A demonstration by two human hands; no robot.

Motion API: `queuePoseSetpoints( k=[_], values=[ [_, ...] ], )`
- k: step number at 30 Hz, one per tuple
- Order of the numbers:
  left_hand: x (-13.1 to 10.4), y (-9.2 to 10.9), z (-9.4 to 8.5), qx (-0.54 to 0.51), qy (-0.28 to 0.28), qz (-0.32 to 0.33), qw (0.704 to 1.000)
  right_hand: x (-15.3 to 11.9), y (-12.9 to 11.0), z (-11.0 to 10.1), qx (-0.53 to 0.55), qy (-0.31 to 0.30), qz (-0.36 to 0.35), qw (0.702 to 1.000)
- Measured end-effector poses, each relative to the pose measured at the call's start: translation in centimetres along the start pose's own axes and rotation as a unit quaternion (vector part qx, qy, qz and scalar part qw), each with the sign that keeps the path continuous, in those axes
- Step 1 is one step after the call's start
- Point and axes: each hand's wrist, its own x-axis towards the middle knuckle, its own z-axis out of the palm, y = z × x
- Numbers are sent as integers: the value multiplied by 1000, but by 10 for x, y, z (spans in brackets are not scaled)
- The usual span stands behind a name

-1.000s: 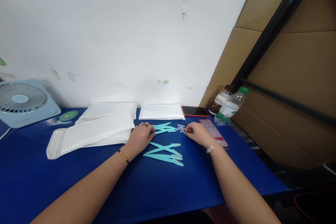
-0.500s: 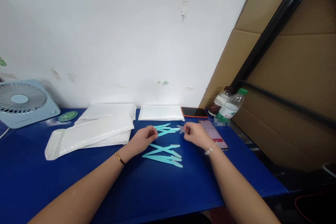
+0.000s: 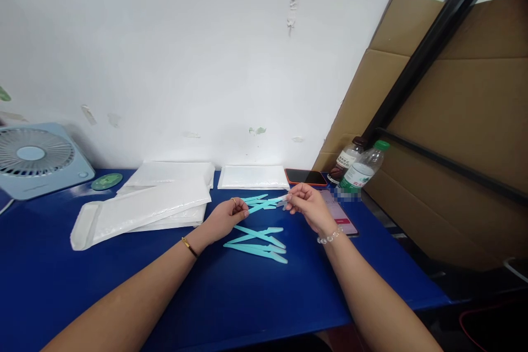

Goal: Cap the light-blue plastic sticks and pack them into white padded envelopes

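Note:
My left hand (image 3: pixel 226 219) pinches the handle end of a turquoise razor-like stick (image 3: pixel 262 205) near the middle of the blue table. At the tip of that stick, the closed fingers of my right hand (image 3: pixel 307 206) hold a small clear cap (image 3: pixel 284 198). Beneath and behind the held stick lie more turquoise sticks (image 3: pixel 253 198), partly hidden. Nearer to me, several turquoise sticks (image 3: pixel 258 250) rest crossed and fanned on the table.
White padded envelopes (image 3: pixel 144 209) lie at the left, and another white packet (image 3: pixel 253 177) by the wall. A blue fan (image 3: pixel 41 159) and green disc (image 3: pixel 106 182) stand far left. Phones (image 3: pixel 306 177) and two bottles (image 3: pixel 361 170) are at the right.
My right hand has shifted slightly up, and its clear cap now meets the tip of the stick in my left hand. That stick is tilted up more. The left hand has barely moved.

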Motion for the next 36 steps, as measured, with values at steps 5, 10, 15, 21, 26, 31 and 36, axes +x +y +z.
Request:
queuePoseSetpoints(
  k=[5,10,15,21,26,31,36],
  values=[
    [0,0,0,13,-12,2,1000,-4,-2,3,-72,-97,30,992],
    [-3,-3,0,121,-29,40,991,-2,-15,-18,-269,-43,-7,962],
    [2,-14,-1,283,104,111,947,5,-7,-37,-566,36,-54,822],
    [8,-19,-3,364,101,68,923,9,10,-34,-626,-20,-5,780],
    [8,-16,-3,381,96,70,917,9,11,-35,-635,-28,-13,772],
    [8,-16,-4,295,114,96,944,10,9,-34,-621,9,-54,782],
    [4,-14,-1,180,84,85,976,9,5,-28,-466,32,-85,880]
  ],
)
